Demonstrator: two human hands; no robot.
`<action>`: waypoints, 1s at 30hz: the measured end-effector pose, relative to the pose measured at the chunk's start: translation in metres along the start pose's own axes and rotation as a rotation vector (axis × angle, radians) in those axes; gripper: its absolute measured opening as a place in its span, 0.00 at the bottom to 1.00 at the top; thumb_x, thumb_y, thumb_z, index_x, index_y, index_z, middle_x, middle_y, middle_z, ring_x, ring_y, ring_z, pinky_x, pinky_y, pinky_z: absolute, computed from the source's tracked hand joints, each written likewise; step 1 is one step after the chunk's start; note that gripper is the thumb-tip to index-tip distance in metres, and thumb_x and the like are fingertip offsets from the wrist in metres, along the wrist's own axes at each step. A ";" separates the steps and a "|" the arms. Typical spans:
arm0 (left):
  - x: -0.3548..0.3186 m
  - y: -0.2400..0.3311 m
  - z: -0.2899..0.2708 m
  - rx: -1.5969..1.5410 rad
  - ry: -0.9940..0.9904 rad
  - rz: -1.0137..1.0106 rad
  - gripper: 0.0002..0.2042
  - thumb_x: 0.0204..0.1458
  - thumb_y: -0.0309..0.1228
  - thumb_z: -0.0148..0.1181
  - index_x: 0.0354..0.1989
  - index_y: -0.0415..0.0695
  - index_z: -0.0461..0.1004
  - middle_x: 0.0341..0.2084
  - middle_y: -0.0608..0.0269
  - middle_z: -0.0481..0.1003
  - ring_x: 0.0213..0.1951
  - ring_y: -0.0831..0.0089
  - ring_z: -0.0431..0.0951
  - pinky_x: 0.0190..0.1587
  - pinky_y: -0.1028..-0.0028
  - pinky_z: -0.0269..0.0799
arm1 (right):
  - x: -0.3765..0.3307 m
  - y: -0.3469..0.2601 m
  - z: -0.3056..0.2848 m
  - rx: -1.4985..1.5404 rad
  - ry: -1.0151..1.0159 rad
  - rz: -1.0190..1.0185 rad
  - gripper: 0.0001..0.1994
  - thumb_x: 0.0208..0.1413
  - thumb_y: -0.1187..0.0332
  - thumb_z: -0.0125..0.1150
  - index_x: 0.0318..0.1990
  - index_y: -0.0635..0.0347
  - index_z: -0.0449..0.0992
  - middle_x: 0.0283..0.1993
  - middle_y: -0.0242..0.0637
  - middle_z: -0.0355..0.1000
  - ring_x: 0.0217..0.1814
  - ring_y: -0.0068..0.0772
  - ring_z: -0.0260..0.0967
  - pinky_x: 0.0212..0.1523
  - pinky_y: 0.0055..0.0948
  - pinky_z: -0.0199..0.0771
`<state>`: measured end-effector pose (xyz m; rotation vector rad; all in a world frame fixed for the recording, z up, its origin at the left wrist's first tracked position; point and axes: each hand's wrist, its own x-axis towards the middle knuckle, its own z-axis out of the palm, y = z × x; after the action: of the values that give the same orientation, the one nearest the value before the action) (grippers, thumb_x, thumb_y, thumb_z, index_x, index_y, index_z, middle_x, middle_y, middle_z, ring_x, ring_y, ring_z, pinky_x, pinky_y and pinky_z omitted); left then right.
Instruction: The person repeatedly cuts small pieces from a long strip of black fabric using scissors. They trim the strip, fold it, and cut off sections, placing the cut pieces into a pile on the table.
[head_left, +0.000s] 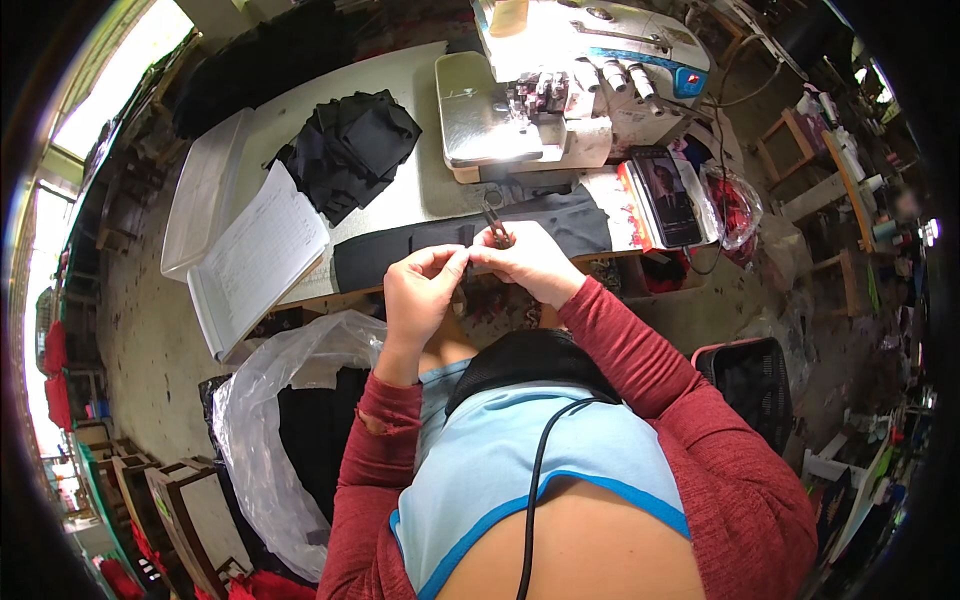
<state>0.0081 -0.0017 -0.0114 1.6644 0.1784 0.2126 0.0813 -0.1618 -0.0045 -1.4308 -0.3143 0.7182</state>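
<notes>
here, at a cluttered sewing bench, a person in a red long-sleeved top is working a strip of black fabric (470, 250) that is lying along the near edge of the table (420, 190), just at twelve o'clock from both hands. the left hand (420, 290) is pinching closed on the cloth's near edge, thumb and fingertips pressed together. the right hand (530, 262) is closing around a small pair of thread snips (496, 222), whose blades are pointing up toward twelve o'clock over the fabric.

the strip is looking thin, soft and limp, likely light and apt to fold or slide, so it is probably best taken by a hem or edge with a firm pinch, as the left fingers are doing.

at eleven o'clock from the hands a pile of black cut pieces (355, 150) is sitting on the table; at one o'clock a sewing machine (570, 85) is standing, and a phone (668, 195) is lying at two o'clock. an open ledger (255, 250) is resting at nine o'clock, and a clear plastic bag (270, 420) of dark cloth is slumping at seven o'clock beside the person's knee.
</notes>
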 end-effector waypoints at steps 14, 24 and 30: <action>0.000 -0.003 -0.011 0.083 0.076 0.027 0.07 0.50 0.27 0.60 0.35 0.37 0.78 0.23 0.67 0.78 0.26 0.86 0.73 0.30 0.82 0.69 | -0.002 0.000 0.004 -0.054 0.007 -0.084 0.12 0.55 0.59 0.60 0.32 0.60 0.73 0.20 0.23 0.64 0.20 0.13 0.57 0.21 0.17 0.59; 0.008 -0.028 -0.136 1.111 0.554 -0.133 0.08 0.49 0.30 0.56 0.34 0.39 0.75 0.27 0.57 0.77 0.32 0.60 0.77 0.37 0.65 0.71 | -0.021 0.031 -0.140 -0.833 0.484 0.014 0.13 0.45 0.62 0.64 0.24 0.65 0.75 0.24 0.42 0.71 0.25 0.36 0.66 0.32 0.34 0.68; 0.022 -0.014 -0.049 0.972 0.348 0.124 0.05 0.50 0.31 0.57 0.31 0.44 0.72 0.26 0.58 0.73 0.30 0.59 0.75 0.34 0.63 0.70 | -0.024 0.027 -0.143 -0.905 0.566 -0.062 0.13 0.41 0.65 0.68 0.28 0.64 0.72 0.31 0.42 0.67 0.33 0.40 0.67 0.37 0.33 0.68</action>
<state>0.0178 0.0519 -0.0198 2.5978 0.4971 0.5734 0.1421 -0.2899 -0.0464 -2.3889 -0.2398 0.0584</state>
